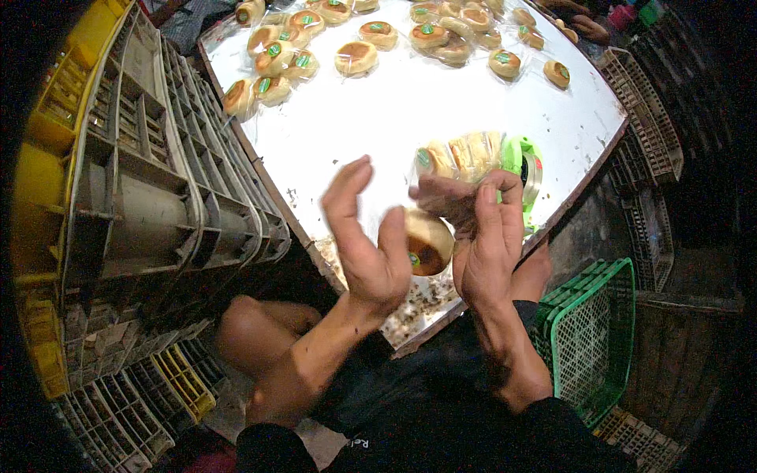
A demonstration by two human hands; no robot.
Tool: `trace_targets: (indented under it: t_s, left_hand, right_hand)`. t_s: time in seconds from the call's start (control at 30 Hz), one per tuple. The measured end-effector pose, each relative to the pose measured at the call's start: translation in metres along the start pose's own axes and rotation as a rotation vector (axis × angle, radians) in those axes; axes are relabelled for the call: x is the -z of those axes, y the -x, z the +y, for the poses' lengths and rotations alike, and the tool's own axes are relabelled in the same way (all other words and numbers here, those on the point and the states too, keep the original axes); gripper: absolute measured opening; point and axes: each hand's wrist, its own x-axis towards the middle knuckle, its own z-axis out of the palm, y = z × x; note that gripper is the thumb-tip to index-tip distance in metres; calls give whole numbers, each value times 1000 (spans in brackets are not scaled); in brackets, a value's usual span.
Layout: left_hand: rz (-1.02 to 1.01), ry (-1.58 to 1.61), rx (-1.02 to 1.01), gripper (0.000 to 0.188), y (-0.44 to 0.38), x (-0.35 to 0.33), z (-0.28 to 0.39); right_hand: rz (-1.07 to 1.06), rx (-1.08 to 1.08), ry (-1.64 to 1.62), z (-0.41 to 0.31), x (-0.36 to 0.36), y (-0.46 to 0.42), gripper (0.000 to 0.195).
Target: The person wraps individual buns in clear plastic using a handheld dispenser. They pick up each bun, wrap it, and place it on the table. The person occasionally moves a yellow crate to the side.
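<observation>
My left hand (366, 251) is raised over the near corner of the white table (390, 112), its fingers and thumb apart and nothing between them. Between my hands sits a round browned bun (430, 245) with a green sticker partly visible. My right hand (488, 236) is just right of that bun, thumb tip against a bent finger; blur hides whether anything thin is pinched there. Beyond it lie pale buns in clear wrappers (470, 155), seen side-on. A bright green tape dispenser (514, 155) with a roll of tape stands beside them, partly covered by my right fingers.
Several wrapped buns (304, 23) with green stickers are spread along the far side. Stacked plastic crates (151, 230) rise close on the left. A green basket (591, 343) stands at right, below the table edge. Another person's hand (588, 28) shows at far right.
</observation>
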Motion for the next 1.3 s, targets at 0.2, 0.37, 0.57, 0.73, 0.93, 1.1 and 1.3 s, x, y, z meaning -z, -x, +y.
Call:
trace_targets:
  t_s: [0.2,0.37,0.57,0.73,0.93,1.1,1.3]
  left_hand:
    - [-133,360,781,24,-6,0,29]
    - [-226,52,316,14,-3,6,23]
    - [-238,266,364,14,2,8,15]
    - [-66,319,698,20,12,5,27]
    - [68,378,960,20,-4,14,29]
    - [-57,142,416,16,8,26,4]
    - [-244,481,650,44,-1,38,-8]
  right_hand:
    - [-19,600,930,4,11,19,51]
    - [-104,343,890,6,11,31,38]
    - [-65,336,706,-6,17,18,36]
    - [47,4,624,1,16,19,43]
    - [-190,538,1090,24,0,38,61]
    - [-203,181,924,28,-9,28,54]
    - [-332,227,1040,14,2,9,30]
